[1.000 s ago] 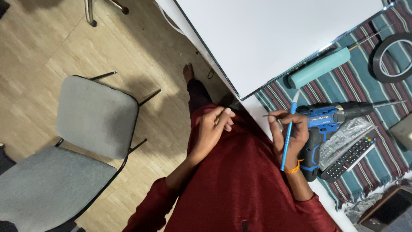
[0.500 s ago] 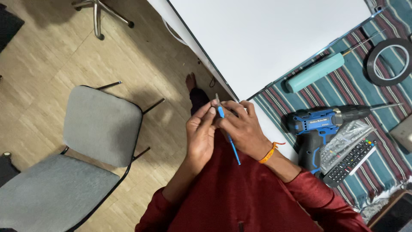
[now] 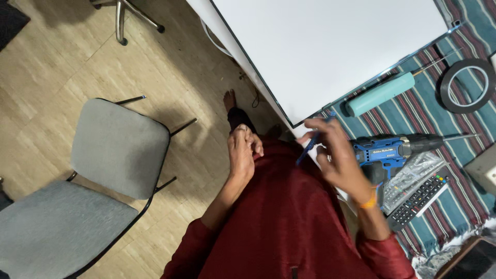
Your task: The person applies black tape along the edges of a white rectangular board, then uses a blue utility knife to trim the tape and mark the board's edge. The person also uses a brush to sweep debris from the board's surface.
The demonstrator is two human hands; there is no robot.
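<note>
My right hand (image 3: 336, 157) holds a thin blue screwdriver (image 3: 311, 142) at the edge of the striped table, its tip pointing down toward my lap. My left hand (image 3: 243, 151) hovers over my red-clothed lap with the fingers pinched together; whether something small is between them cannot be seen. A blue cordless drill (image 3: 398, 151) lies on the striped cloth just right of my right hand. A large white panel (image 3: 320, 46) with a dark rim lies above both hands.
A teal cylinder (image 3: 380, 94), a roll of black tape (image 3: 467, 85), a black remote control (image 3: 418, 199) and a clear bag of small parts (image 3: 416, 173) lie on the striped cloth (image 3: 465, 134). A grey chair (image 3: 93, 175) stands on the wooden floor at left.
My hands were together at my lap around the screwdriver; now the right hand has moved right toward the table edge with the screwdriver, and the left hand stays over my lap.
</note>
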